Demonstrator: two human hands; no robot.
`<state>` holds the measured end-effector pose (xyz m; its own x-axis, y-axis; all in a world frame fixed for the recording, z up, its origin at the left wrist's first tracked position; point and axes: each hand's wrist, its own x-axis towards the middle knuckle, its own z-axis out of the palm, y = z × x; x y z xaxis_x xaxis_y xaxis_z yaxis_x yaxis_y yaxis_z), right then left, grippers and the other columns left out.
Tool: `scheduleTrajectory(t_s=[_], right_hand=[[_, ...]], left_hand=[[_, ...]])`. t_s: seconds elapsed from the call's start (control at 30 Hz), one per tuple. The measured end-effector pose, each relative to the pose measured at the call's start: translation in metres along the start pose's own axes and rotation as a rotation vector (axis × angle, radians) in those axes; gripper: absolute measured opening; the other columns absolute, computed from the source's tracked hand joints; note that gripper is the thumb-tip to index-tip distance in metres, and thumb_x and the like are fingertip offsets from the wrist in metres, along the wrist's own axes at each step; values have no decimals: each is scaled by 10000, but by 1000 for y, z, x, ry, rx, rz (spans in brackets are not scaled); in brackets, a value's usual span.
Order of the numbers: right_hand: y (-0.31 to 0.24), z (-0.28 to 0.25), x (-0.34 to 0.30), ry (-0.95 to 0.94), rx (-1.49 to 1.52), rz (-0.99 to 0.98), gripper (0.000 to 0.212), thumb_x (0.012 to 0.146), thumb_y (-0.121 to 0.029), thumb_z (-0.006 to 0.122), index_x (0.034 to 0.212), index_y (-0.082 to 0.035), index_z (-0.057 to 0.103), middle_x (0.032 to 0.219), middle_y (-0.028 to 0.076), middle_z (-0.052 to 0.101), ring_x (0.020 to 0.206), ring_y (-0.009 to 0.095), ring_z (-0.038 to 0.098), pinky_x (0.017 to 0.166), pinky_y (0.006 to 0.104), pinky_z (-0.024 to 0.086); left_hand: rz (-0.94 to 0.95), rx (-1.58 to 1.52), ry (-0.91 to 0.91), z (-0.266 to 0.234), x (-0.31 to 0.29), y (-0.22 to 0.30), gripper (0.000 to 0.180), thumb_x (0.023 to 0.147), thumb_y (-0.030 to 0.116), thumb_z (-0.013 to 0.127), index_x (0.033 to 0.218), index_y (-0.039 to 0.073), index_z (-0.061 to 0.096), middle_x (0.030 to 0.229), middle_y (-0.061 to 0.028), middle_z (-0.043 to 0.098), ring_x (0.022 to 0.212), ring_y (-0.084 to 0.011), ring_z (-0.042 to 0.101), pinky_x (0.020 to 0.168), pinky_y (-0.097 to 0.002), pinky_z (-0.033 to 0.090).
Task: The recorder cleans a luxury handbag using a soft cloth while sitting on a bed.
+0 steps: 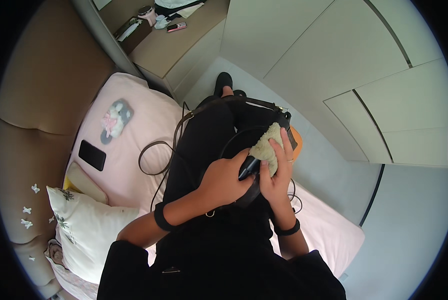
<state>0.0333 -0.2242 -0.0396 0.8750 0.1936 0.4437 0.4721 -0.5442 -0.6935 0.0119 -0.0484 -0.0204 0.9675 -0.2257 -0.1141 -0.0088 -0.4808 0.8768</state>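
On my lap lies a dark bag (246, 197) with a long brown strap (178, 132) trailing left over my leg onto the bed. My left hand (224, 180) is closed around a smooth, glossy black piece (248, 167), perhaps part of the bag; its kind is unclear. A fluffy cream cloth (265, 150) lies against that piece, held by my right hand (278, 172) with its fingers spread along the cloth. Beyond the right fingers, an orange-tan rounded thing (297, 142) shows partly. My hands and the cloth hide much of the bag.
I sit on a pink-sheeted bed (129, 185). To the left are a grey plush toy (116, 120), a black phone (92, 155) and a white pillow (91, 235). Ahead stands a cabinet (184, 50) bearing a tissue box (133, 35); pale wardrobe doors (309, 50) rise at the right.
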Motion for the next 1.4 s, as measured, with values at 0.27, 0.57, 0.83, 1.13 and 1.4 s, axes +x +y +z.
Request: scheduleTrajectory(t_s=[0.27, 0.57, 0.83, 1.13, 1.4], right_hand=[[30, -7, 21, 181, 1, 86, 428, 930, -67, 555, 1352, 4, 532, 1545, 251, 367, 1391, 396, 409, 1162, 464, 313], [11, 0, 12, 213, 59, 175, 428, 992, -103, 537, 1400, 16, 490, 1576, 260, 349, 1423, 388, 397, 1165, 455, 314], [-4, -10, -10, 2, -90, -61, 404, 797, -76, 624, 1193, 5, 637, 1372, 239, 557, 1168, 378, 564, 993, 433, 450], [5, -32, -5, -39, 374, 271, 392, 856, -195, 518, 1118, 75, 629, 1146, 198, 624, 1052, 295, 602, 936, 381, 472], [30, -54, -8, -93, 616, 742, 389, 881, -228, 426, 1084, 28, 637, 996, 70, 654, 948, 173, 596, 858, 285, 463]], left_hand=[[88, 78, 14, 15, -15, 11, 579, 839, 214, 743, 1354, 51, 537, 672, -138, 642, 611, -350, 658, 590, -418, 515], [69, 38, 1, 5, -4, 6, 565, 820, 204, 755, 1325, 48, 555, 717, -147, 667, 640, -344, 676, 616, -410, 536], [36, 15, -36, -4, 6, 2, 621, 785, 236, 770, 1332, 37, 553, 788, -184, 691, 710, -375, 685, 640, -422, 542], [82, 12, -30, 2, 6, 3, 637, 815, 274, 747, 1362, 43, 514, 767, -175, 686, 713, -378, 683, 635, -440, 533], [147, 75, 28, 8, 3, 1, 585, 860, 296, 730, 1345, 48, 517, 709, -142, 660, 651, -359, 674, 607, -429, 527]])
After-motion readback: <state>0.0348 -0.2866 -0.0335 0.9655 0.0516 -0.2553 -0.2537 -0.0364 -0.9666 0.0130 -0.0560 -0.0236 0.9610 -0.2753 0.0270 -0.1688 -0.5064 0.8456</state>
